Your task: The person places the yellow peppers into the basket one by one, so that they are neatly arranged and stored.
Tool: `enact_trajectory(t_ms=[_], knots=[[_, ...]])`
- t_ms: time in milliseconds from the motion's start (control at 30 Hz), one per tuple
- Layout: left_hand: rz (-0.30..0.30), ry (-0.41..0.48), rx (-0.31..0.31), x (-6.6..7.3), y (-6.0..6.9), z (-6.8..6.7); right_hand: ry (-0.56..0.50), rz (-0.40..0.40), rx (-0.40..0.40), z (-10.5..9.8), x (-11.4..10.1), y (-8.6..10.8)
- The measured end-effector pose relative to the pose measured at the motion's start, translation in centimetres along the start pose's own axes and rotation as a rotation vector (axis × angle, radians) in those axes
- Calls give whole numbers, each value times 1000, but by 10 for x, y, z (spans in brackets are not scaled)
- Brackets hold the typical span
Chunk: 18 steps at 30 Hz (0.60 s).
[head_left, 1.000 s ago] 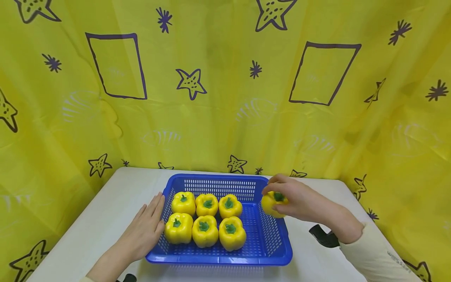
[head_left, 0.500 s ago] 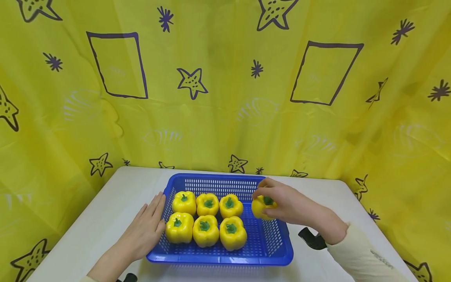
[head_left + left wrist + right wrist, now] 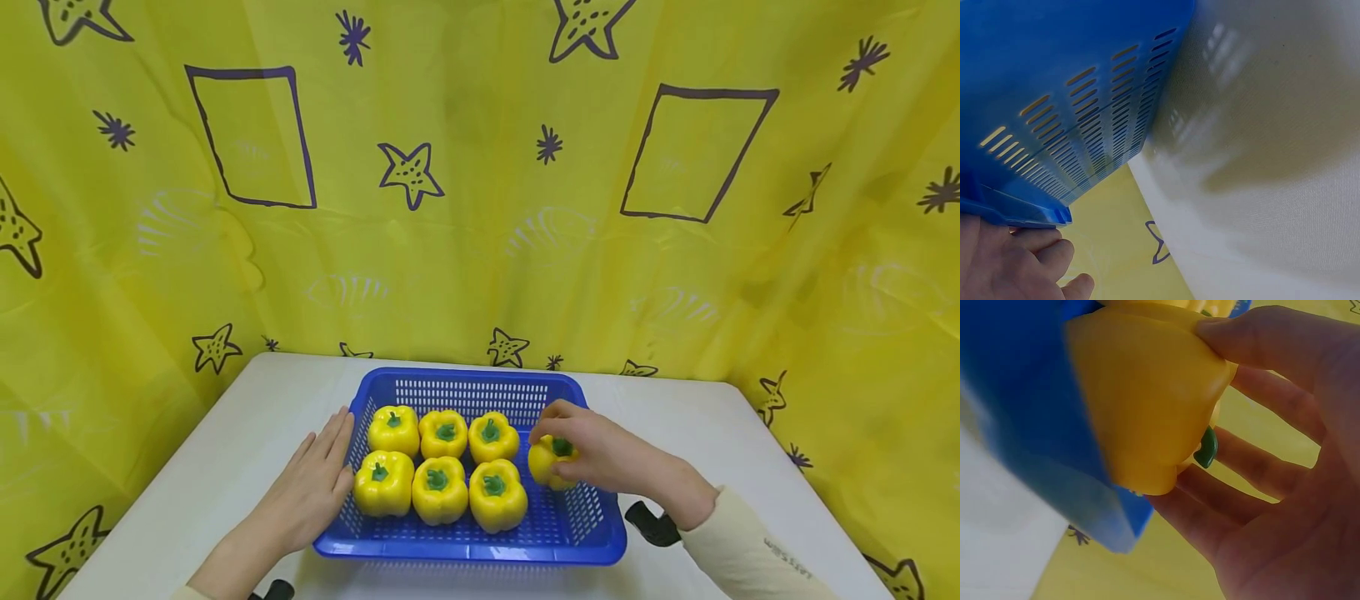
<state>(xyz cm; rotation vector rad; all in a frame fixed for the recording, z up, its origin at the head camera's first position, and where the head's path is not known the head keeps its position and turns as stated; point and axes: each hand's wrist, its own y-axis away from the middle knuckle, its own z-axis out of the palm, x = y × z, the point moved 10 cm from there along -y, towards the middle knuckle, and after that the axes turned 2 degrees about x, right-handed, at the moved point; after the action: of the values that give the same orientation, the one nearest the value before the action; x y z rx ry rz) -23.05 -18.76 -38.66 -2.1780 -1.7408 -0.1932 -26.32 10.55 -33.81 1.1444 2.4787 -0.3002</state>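
Note:
My right hand [image 3: 600, 450] grips a yellow bell pepper [image 3: 546, 462] with a green stem, thumb on one side and fingers on the other, inside the right part of a blue basket [image 3: 468, 551]. The right wrist view shows the held bell pepper [image 3: 1147, 394] beside the basket wall [image 3: 1035, 412]. Two rows of yellow bell peppers [image 3: 439, 492] stand stem up in the basket's left and middle. My left hand [image 3: 303, 487] lies with straight fingers along the basket's left rim. In the left wrist view, those fingers [image 3: 1054, 253] touch the rim from outside.
The basket stands on a white table [image 3: 262, 417]. Behind the table hangs a yellow curtain [image 3: 480, 250] with dark star drawings. A black strap-like piece [image 3: 651, 525] shows at the right wrist, and another dark piece [image 3: 277, 590] near the left wrist.
My right hand has carried the bell pepper from over the basket's right rim leftward and down into the basket. The left hand has stayed at the left rim.

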Motion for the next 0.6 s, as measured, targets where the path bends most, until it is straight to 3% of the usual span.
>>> enact_trajectory(t_ms=[433, 600], knots=[[-7, 2, -15, -1, 0, 1, -61, -13, 1, 18, 10, 2], [1, 9, -6, 0, 0, 1, -63, -59, 1, 27, 11, 4]])
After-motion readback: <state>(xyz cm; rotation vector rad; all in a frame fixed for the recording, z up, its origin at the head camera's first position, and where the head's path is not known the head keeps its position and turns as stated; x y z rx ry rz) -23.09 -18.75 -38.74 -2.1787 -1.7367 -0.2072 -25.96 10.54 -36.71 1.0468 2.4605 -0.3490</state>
